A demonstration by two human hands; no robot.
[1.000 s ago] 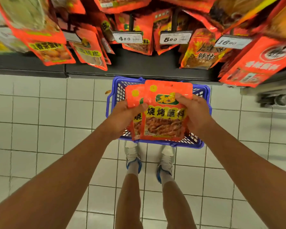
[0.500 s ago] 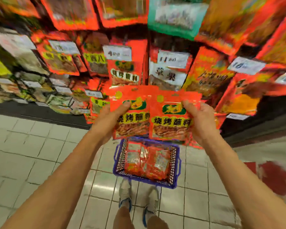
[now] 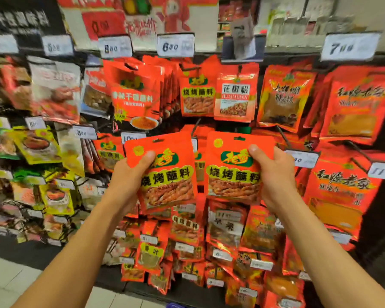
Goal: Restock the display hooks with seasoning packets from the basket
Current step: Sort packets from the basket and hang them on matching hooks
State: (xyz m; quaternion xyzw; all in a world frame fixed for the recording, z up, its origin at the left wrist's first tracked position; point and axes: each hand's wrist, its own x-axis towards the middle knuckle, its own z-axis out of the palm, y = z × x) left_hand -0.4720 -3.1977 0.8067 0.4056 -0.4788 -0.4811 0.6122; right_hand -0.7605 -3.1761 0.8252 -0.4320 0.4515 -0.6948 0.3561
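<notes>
The left hand [image 3: 129, 178] pinches a flat red foil seasoning packet with a green logo and yellow label band [image 3: 165, 174] by its left edge, thumb over the front, and the right hand [image 3: 276, 174] grips a matching second red foil packet [image 3: 233, 167] by its right edge; the fingers of both hands are closed on their packets, which are held side by side, just apart, in front of the middle of the hanging display. The likeliest slip from here is missing the hook: each packet has only a small punched slot [image 3: 157, 140] near its top edge, and with both hands full neither is free to steady a peg or part the packets already hung. The identical hanging packets [image 3: 197, 96] sit on an upper row, beside a red pepper-powder packet [image 3: 235, 96], so a wrong peg is an easy mistake among so many red bags. White price tags [image 3: 175, 46] jut out in front of the rows and could snag a packet on its way in. The basket shows only as a blue sliver [image 3: 176, 305] at the bottom edge of the view.
</notes>
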